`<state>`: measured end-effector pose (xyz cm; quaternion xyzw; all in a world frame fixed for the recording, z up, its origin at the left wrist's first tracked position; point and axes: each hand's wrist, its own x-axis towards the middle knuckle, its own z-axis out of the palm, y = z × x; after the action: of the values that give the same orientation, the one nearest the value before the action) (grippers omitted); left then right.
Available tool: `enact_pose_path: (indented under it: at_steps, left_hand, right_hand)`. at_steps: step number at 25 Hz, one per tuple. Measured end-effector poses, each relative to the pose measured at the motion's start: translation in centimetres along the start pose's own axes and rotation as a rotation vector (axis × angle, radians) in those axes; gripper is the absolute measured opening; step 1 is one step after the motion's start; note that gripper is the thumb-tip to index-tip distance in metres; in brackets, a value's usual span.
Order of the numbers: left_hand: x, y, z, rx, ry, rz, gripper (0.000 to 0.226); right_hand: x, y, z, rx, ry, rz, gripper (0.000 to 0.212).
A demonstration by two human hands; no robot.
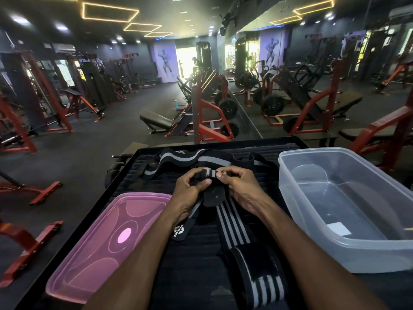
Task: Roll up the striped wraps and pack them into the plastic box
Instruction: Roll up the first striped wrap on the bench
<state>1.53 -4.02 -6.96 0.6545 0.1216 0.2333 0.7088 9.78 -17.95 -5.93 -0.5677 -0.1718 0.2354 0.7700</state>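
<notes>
Both hands meet over the middle of a black ribbed tray (257, 147). My left hand (190, 191) and my right hand (240, 186) pinch the small rolled end of a black wrap with grey stripes (210, 173). The rest of that wrap (232, 227) trails toward me between my forearms and ends in a loose coil (259, 280) near the front edge. A second striped wrap (178, 158) lies unrolled across the far part of the tray. The clear plastic box (348, 204) stands at the right with no wrap inside.
A pink translucent lid (107, 238) lies on the tray's left side. A small white label (338, 229) sits on the box floor. Beyond the tray stand red and black gym machines, benches and weight plates, with a mirror wall at the right.
</notes>
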Motion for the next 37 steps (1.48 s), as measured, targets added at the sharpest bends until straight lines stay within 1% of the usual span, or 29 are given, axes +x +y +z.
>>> enact_pose_path:
  at_steps: [2, 3, 4, 6, 8, 10, 11, 13, 14, 16, 17, 19, 20, 23, 24, 26, 29, 32, 33, 35, 37]
  left_hand:
    - [-0.1, 0.4, 0.2, -0.199, -0.017, -0.096, 0.027]
    - [-0.2, 0.5, 0.3, -0.268, -0.019, -0.141, 0.030]
    - [-0.2, 0.4, 0.4, -0.278, -0.015, -0.168, 0.031]
    - [-0.1, 0.2, 0.4, -0.182, 0.014, -0.148, 0.024]
    - [-0.1, 0.1, 0.3, -0.112, 0.044, -0.076, 0.018]
    - [0.0, 0.1, -0.1, -0.066, 0.050, -0.021, 0.025]
    - [0.1, 0.1, -0.2, -0.033, 0.051, -0.003, 0.029]
    - [0.2, -0.1, -0.3, -0.012, 0.036, 0.012, 0.035]
    - [0.2, -0.1, -0.2, -0.053, 0.023, -0.001, 0.035]
    - [0.2, 0.0, -0.1, -0.173, -0.007, -0.060, 0.027]
    - [0.2, 0.1, 0.0, -0.197, -0.012, -0.090, 0.029]
    - [0.1, 0.1, -0.1, -0.145, -0.019, -0.117, 0.038]
    - [0.1, 0.1, -0.1, -0.099, -0.015, -0.107, 0.037]
    - [0.1, 0.0, -0.3, -0.032, 0.014, -0.052, 0.022]
    - [0.2, 0.1, -0.4, -0.025, 0.028, -0.035, 0.021]
    - [0.3, 0.2, -0.5, 0.005, 0.043, -0.021, 0.025]
    - [0.1, 0.5, -0.5, 0.060, 0.014, 0.023, 0.034]
    - [-0.2, 0.4, -0.5, 0.160, -0.023, 0.108, 0.042]
    - [-0.2, 0.3, -0.4, 0.149, -0.037, 0.108, 0.042]
    - [0.0, 0.3, -0.5, 0.027, -0.071, 0.062, 0.038]
    - [0.1, 0.3, -0.5, -0.083, -0.088, -0.010, 0.031]
  right_hand:
    - [0.2, 0.3, -0.1, -0.037, 0.020, -0.060, 0.017]
    - [0.3, 0.3, -0.2, -0.068, 0.021, -0.078, 0.021]
    - [0.3, 0.4, -0.2, -0.101, 0.019, -0.092, 0.025]
    - [0.3, 0.4, -0.2, -0.130, 0.018, -0.079, 0.032]
    - [0.0, 0.1, 0.0, -0.054, -0.001, 0.003, 0.030]
    - [-0.5, -0.2, 0.2, 0.008, -0.052, 0.091, 0.020]
    - [-0.6, -0.3, 0.3, 0.007, -0.071, 0.107, 0.017]
    - [-0.6, -0.3, 0.3, 0.004, -0.078, 0.091, 0.019]
    - [-0.5, -0.2, 0.3, -0.001, -0.073, 0.072, 0.021]
    - [-0.4, -0.2, 0.1, -0.039, -0.066, 0.027, 0.021]
    - [-0.5, -0.2, 0.1, -0.061, -0.070, 0.007, 0.021]
    - [-0.5, -0.1, 0.0, -0.087, -0.077, -0.020, 0.023]
    - [-0.3, 0.0, -0.1, -0.101, -0.072, -0.026, 0.024]
    - [0.0, 0.3, -0.1, -0.144, -0.050, -0.037, 0.033]
    - [0.0, 0.2, -0.1, -0.160, -0.049, -0.036, 0.035]
    - [-0.3, -0.3, -0.1, -0.123, -0.072, -0.027, 0.036]
    - [-0.6, -1.0, 0.1, 0.025, -0.105, 0.057, 0.022]
    - [-0.4, -0.6, 0.2, -0.031, -0.105, 0.114, 0.022]
    - [-0.4, -0.4, 0.2, -0.054, -0.092, 0.100, 0.017]
    - [-0.3, -0.2, 0.1, -0.095, -0.055, 0.053, 0.009]
    - [-0.2, -0.1, 0.0, -0.159, -0.022, 0.014, 0.016]
